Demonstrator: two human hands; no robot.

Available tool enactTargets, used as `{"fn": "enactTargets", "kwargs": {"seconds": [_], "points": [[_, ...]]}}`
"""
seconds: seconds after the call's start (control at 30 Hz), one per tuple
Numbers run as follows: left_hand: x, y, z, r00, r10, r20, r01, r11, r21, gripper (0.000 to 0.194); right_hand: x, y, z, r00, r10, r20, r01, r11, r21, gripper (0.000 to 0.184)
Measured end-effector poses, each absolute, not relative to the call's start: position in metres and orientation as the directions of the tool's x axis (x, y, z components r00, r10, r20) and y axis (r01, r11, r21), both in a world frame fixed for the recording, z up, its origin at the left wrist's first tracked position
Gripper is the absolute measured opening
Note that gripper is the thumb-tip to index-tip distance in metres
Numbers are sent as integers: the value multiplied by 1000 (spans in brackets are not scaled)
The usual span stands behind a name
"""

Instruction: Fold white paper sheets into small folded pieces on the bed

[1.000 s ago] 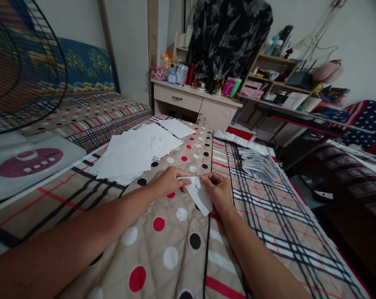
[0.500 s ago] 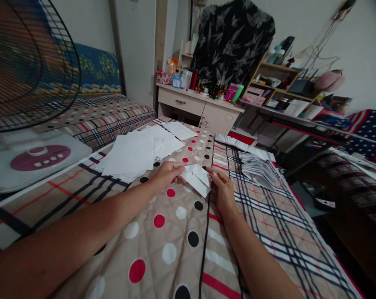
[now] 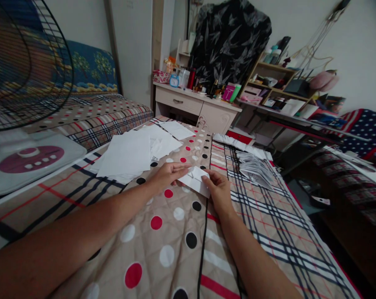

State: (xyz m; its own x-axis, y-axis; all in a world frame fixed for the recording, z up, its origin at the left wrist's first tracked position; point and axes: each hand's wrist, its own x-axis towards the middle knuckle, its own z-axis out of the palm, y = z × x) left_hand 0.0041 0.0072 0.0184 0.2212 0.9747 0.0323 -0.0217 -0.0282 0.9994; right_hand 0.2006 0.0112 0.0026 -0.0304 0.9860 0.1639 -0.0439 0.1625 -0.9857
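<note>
Here in the middle of the frame, my left hand [image 3: 166, 175] has its fingers nearly straight and close together, pinching the left edge of a small folded paper [image 3: 193, 182]. My right hand [image 3: 220, 190] is on the other edge — thumb pressed flat on top, fingers curled in, just a paper's thickness in the grip. The paper sits between the two hands, right of centre, creases showing across its face, over the dotted strip of the bedspread [image 3: 167, 232].

Outward now! Left of centre lies a loose pile of white sheets [image 3: 124, 155], some print peeping out on its right side. Right of centre there's a fanned bundle of folded papers [image 3: 254, 171], and just above it a long white row [image 3: 237, 141], too small to make out.

Over at the upper left, a fan [image 3: 28, 62] fills the corner. Top centre — a dresser [image 3: 178, 99] crowded with bottles, a blue clock [image 3: 174, 80] among them, and a dark patterned shirt [image 3: 231, 43] hanging above.
</note>
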Motion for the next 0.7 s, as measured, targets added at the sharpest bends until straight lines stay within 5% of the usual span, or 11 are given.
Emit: {"fn": "enactTargets", "kwargs": {"seconds": [0.17,0.57,0.7], "points": [[5,7,16,222,964,145,28,-155,987,64,202,12,0,-31,985,172,1,172,-985,29],[4,14,3,104,994,-15,-16,17,1000,39,200,10,3,-45,954,297,127,301,-945,20],[3,12,5,160,987,4,-22,0,1000,34,202,8,5,-13,971,239,119,238,-964,24]]}}
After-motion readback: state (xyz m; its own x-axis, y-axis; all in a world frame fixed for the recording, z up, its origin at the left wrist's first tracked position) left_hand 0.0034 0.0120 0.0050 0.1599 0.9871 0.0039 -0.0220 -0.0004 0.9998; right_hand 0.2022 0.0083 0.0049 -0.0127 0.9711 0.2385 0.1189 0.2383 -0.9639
